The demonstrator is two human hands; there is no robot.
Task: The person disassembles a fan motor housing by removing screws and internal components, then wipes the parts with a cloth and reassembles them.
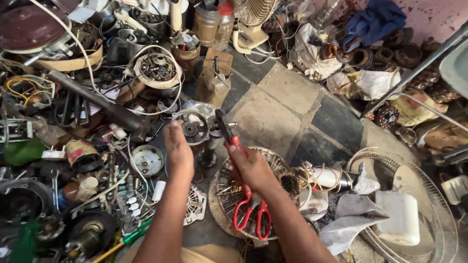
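A small silver fan motor point(196, 125) stands upright on a short post in the middle of the floor. My left hand point(178, 150) rests its fingers against the motor's round front housing. My right hand point(251, 168) grips red-handled pliers point(226, 127), whose dark jaws touch the motor's right side. Just below my right wrist, red-handled scissors point(251, 213) lie in a round wicker basket point(281, 163) with several loose screws.
Motor parts, coils, wires and metal covers point(147, 160) crowd the floor to the left. A green-handled screwdriver point(134, 235) lies near my left forearm. A wire fan guard point(429, 195) with a white plastic block point(400, 216) sits at the right, beside rags point(348, 214).
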